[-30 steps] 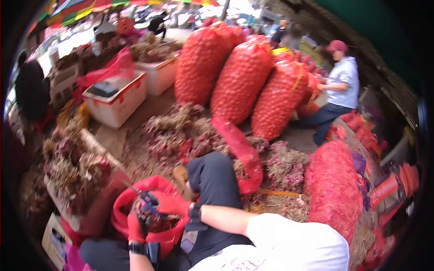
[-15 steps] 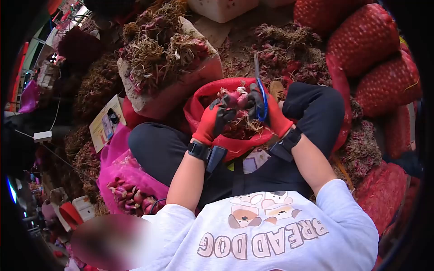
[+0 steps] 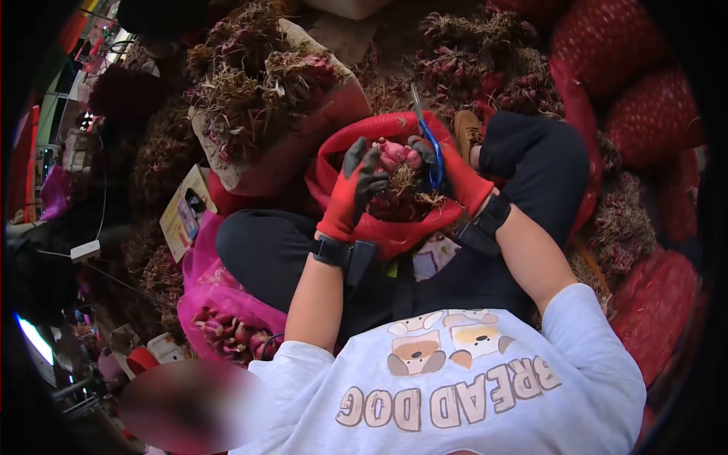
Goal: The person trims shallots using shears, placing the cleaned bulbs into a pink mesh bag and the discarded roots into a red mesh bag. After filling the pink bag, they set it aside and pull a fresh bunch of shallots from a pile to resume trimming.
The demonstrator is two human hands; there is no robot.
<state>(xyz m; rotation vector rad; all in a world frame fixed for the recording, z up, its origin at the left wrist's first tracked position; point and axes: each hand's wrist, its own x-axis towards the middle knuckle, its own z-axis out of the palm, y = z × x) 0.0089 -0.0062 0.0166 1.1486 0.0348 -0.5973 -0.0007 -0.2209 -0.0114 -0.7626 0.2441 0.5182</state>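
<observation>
My right hand (image 3: 449, 171), in a red and dark-grey glove, is closed on blue-handled scissors (image 3: 430, 136), blades pointing up and away. A bunch of pink shallots (image 3: 396, 155) with dry roots sits against its fingertips; whether those fingers also grip it cannot be made out. My left hand (image 3: 358, 186), gloved alike, is just left of the bunch, thumb and fingers apart, with nothing visible in its grasp. Below both hands is an open red mesh bag (image 3: 326, 163) between my legs, with dry roots and stalks inside.
A foam box (image 3: 296, 133) heaped with dried shallot bunches stands beyond my left knee. Beside that leg lies a pink mesh bag of shallots (image 3: 231, 334). Full red net sacks (image 3: 652, 125) are stacked at right. More bunches (image 3: 485, 64) lie ahead on the floor.
My left hand has drawn slightly back from the shallots and its fingers have spread. The right hand stays by the bunch with the scissors. The whole view has shifted a little.
</observation>
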